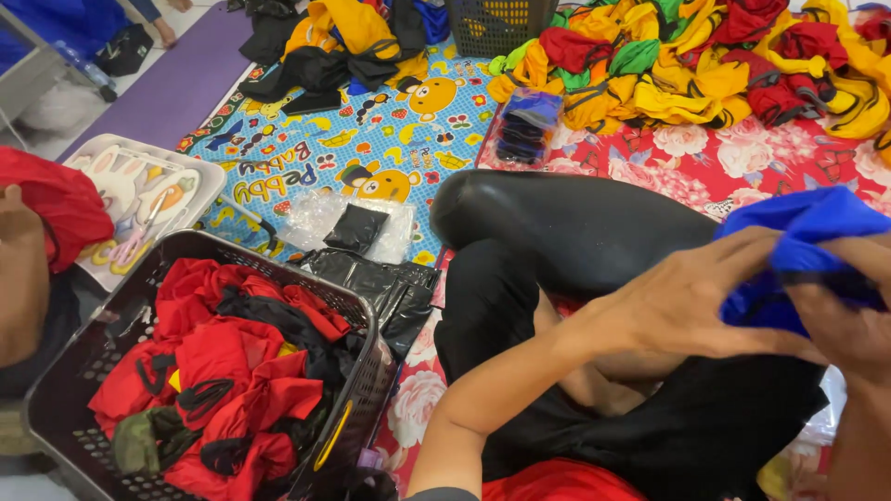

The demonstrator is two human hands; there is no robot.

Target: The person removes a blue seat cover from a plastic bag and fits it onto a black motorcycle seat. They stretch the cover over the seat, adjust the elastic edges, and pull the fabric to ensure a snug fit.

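Note:
Both of my hands grip a blue cloth piece (pixel 806 243) at the right, above my lap. My left hand (pixel 687 301) pinches its lower left side, fingers curled into the fabric. My right hand (pixel 849 320) holds its right side, partly cut off by the frame edge. Under them lie my legs in black trousers (pixel 575 227), folded on a red flowered mat (pixel 742 158). Part of the blue cloth is hidden behind my fingers.
A dark plastic basket (pixel 367 371) of red and black cloth pieces stands at my left. Black bags (pixel 376 278) lie beside it. A heap of yellow, red and green cloth (pixel 705 65) lies at the back. Another person's arm (pixel 23 278) is at far left by a cartoon-print tray (pixel 139 186).

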